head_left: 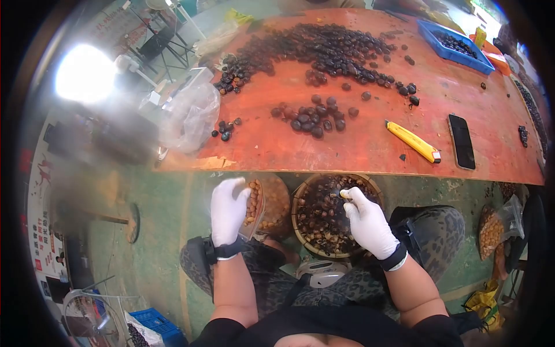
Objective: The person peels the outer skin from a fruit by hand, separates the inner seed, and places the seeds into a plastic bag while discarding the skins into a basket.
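Both my hands wear white gloves, with black bands at the wrists. My left hand [227, 211] hovers below the table's front edge, beside a clear bag of tan round nuts [252, 202]; its thumb and fingers are curved and apart, with nothing visible between them. My right hand [370, 222] is closed in a pinch over the right side of a round woven basket [296, 217]. A small yellowish thing [345, 194] shows at its fingertips, too small to name. Dark shells and peelings [324, 217] fill the basket.
On the red table [248, 150] lie a wide heap of dark round nuts [312, 46], a smaller cluster [315, 118], a yellow utility knife [411, 140] and a phone [461, 141]. A blue tray [454, 47] stands at the back right. A plastic bag [191, 115] rests at the left edge.
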`<state>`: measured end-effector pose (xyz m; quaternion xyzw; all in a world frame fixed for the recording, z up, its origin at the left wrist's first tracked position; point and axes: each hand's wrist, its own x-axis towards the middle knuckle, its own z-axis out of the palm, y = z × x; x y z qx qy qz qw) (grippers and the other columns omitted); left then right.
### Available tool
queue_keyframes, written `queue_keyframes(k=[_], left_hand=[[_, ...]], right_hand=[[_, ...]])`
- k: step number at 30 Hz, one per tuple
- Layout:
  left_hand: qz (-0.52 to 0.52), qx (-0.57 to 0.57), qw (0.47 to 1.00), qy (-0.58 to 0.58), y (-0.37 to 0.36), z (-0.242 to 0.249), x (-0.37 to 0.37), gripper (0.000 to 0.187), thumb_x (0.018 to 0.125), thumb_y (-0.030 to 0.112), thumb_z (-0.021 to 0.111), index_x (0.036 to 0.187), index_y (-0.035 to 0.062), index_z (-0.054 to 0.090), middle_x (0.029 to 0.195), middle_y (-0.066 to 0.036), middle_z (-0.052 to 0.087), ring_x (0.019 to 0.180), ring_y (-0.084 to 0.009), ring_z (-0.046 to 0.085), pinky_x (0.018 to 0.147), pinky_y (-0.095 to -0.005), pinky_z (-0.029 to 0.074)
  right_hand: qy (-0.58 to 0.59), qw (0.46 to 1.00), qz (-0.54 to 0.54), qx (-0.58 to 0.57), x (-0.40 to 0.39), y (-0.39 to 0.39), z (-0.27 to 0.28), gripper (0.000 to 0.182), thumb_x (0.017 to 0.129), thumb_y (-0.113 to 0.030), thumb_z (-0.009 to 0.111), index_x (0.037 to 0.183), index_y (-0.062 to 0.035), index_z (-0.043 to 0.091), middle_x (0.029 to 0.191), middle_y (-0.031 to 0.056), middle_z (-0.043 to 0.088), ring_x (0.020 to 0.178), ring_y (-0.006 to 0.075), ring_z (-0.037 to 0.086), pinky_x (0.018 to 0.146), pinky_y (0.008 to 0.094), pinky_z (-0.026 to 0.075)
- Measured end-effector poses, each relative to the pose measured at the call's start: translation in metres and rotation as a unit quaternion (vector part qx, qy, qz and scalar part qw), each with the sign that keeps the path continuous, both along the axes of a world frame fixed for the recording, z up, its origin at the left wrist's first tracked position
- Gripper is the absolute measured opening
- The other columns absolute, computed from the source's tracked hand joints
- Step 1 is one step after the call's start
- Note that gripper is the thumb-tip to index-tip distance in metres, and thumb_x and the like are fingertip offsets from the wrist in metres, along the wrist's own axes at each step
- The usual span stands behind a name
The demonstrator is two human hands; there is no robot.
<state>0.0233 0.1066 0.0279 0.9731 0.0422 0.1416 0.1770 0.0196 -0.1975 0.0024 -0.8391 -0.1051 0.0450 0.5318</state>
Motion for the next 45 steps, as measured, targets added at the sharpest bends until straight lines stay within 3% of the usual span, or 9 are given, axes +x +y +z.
queue_keyframes(k=[5, 13, 16, 17, 19, 21, 23, 32, 45], left_hand=[[-0.065, -0.177, 0.977, -0.096, -0.061, 0.016, 0.068, 0.035, 0.078, 0.007, 0.069, 0.111, -0.0002, 0.062, 0.113, -0.014, 0.063, 0.102, -0.0264, 0.061, 0.087, -0.0334, 0.047], [-0.058, -0.177, 0.979, -0.085, -0.09, -0.026, 0.14, 0.048, 0.072, 0.003, 0.073, 0.116, 0.0025, 0.057, 0.111, -0.014, 0.062, 0.1, -0.0275, 0.059, 0.086, -0.0351, 0.047], [-0.104, -0.273, 0.951, -0.099, -0.085, -0.024, 0.119, 0.042, 0.082, 0.003, 0.066, 0.122, 0.002, 0.055, 0.113, -0.009, 0.061, 0.1, -0.0198, 0.059, 0.085, -0.0318, 0.047], [-0.122, -0.334, 0.929, -0.107, -0.083, -0.028, 0.112, 0.04, 0.085, 0.003, 0.064, 0.124, 0.0014, 0.055, 0.114, -0.008, 0.061, 0.1, -0.0182, 0.059, 0.085, -0.0308, 0.047], [-0.138, -0.645, 0.752, 0.025, -0.086, -0.012, 0.082, 0.037, 0.091, 0.001, 0.055, 0.128, -0.0008, 0.05, 0.122, -0.012, 0.057, 0.103, -0.0169, 0.059, 0.089, -0.0272, 0.048], [-0.164, -0.784, 0.593, 0.078, -0.088, -0.009, 0.058, 0.037, 0.092, -0.001, 0.053, 0.129, 0.0006, 0.048, 0.127, -0.015, 0.054, 0.108, -0.0217, 0.059, 0.094, -0.0301, 0.049], [-0.167, -0.818, 0.541, 0.104, -0.094, -0.008, 0.04, 0.036, 0.092, -0.003, 0.053, 0.127, 0.0008, 0.047, 0.13, -0.017, 0.051, 0.112, -0.0258, 0.058, 0.097, -0.0334, 0.049], [-0.135, -0.84, 0.506, 0.141, -0.117, -0.019, 0.002, 0.042, 0.091, -0.001, 0.056, 0.132, 0.0052, 0.048, 0.126, -0.01, 0.055, 0.106, -0.0188, 0.058, 0.09, -0.0273, 0.05], [-0.13, -0.851, 0.492, 0.134, -0.132, -0.028, -0.007, 0.041, 0.095, 0.007, 0.053, 0.136, 0.005, 0.046, 0.124, -0.008, 0.057, 0.106, -0.0179, 0.059, 0.09, -0.0274, 0.05]], right_hand=[[-0.036, 0.995, 0.037, -0.082, -0.002, 0.004, -0.009, 0.019, 0.089, -0.009, 0.055, 0.108, -0.0061, 0.053, 0.087, 0.0231, 0.064, 0.082, 0.0413, 0.062, 0.069, 0.0473, 0.05], [-0.063, 0.991, 0.058, -0.1, -0.004, 0.001, -0.02, 0.021, 0.088, -0.009, 0.055, 0.109, -0.0072, 0.053, 0.084, 0.0209, 0.064, 0.079, 0.0393, 0.063, 0.067, 0.047, 0.05], [-0.069, 0.988, 0.062, -0.121, -0.006, -0.003, -0.02, 0.025, 0.088, -0.011, 0.055, 0.113, -0.0073, 0.053, 0.082, 0.0199, 0.064, 0.076, 0.038, 0.063, 0.065, 0.0461, 0.05], [-0.072, 0.987, 0.064, -0.127, -0.006, -0.004, -0.021, 0.028, 0.088, -0.011, 0.055, 0.115, -0.0077, 0.053, 0.082, 0.0195, 0.064, 0.075, 0.0375, 0.063, 0.064, 0.0458, 0.05], [-0.076, 0.977, 0.067, -0.188, -0.008, -0.006, -0.012, 0.035, 0.088, -0.011, 0.055, 0.122, -0.0089, 0.052, 0.08, 0.0186, 0.063, 0.072, 0.0361, 0.063, 0.063, 0.0449, 0.051], [-0.071, 0.966, 0.065, -0.242, -0.01, -0.006, -0.01, 0.041, 0.088, -0.013, 0.055, 0.128, -0.0096, 0.049, 0.079, 0.0179, 0.062, 0.07, 0.0349, 0.063, 0.062, 0.0443, 0.051], [-0.056, 0.955, 0.056, -0.287, -0.011, -0.004, -0.011, 0.047, 0.088, -0.015, 0.056, 0.133, -0.0099, 0.047, 0.079, 0.0173, 0.062, 0.069, 0.034, 0.063, 0.061, 0.0439, 0.051], [-0.022, 0.991, 0.007, 0.134, -0.009, 0.004, 0.008, 0.04, 0.09, -0.003, 0.055, 0.128, -0.0053, 0.044, 0.092, 0.0181, 0.064, 0.08, 0.0295, 0.066, 0.074, 0.035, 0.051], [0.064, 0.981, 0.022, 0.18, -0.014, 0.002, 0.019, 0.038, 0.089, -0.002, 0.056, 0.126, -0.0042, 0.046, 0.095, 0.0182, 0.063, 0.087, 0.0267, 0.066, 0.077, 0.0347, 0.051]])
